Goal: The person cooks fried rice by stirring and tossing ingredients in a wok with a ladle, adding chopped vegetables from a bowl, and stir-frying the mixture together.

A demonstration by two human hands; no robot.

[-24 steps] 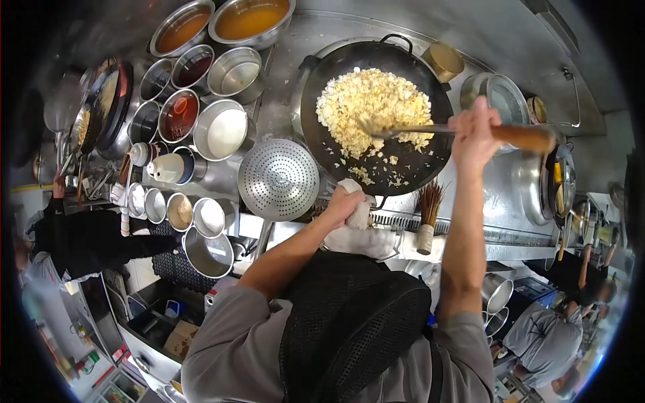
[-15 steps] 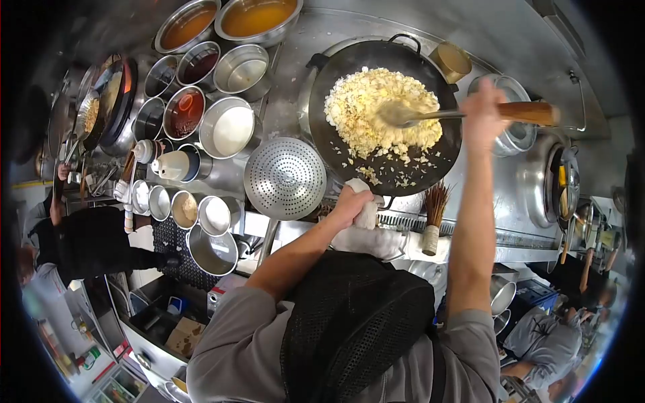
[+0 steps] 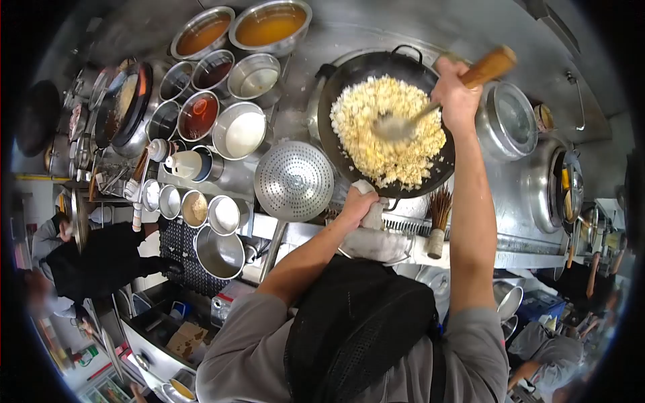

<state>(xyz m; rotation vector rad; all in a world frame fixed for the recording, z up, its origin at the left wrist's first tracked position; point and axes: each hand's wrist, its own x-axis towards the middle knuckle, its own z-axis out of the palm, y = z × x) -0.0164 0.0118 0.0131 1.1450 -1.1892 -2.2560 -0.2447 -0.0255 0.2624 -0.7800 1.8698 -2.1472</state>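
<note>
A black wok (image 3: pixel 440 177) sits on the stove, holding a broad heap of yellow-and-white fried rice (image 3: pixel 366 111). My right hand (image 3: pixel 458 99) is closed round a ladle (image 3: pixel 494 65) with a wooden handle. Its metal head, blurred by motion, lies in the middle of the rice. At the near side of the wok, my left hand (image 3: pixel 359 203) grips a white cloth (image 3: pixel 373 215) against the rim by the loop handle. What the fingers press on under the cloth is hidden.
Left of the wok lies a large perforated strainer (image 3: pixel 294 181); a bamboo brush (image 3: pixel 439 221) lies at the right front. Steel pots of sauces and seasonings (image 3: pixel 198 115) crowd the left, with two broth bowls (image 3: pixel 272 25) behind. Co-workers (image 3: pixel 87 258) stand at both sides.
My right hand has moved left toward the wok, and the ladle's handle now tilts up more steeply. The rice is spread closer to the near rim. My left hand keeps its grip on the cloth.
</note>
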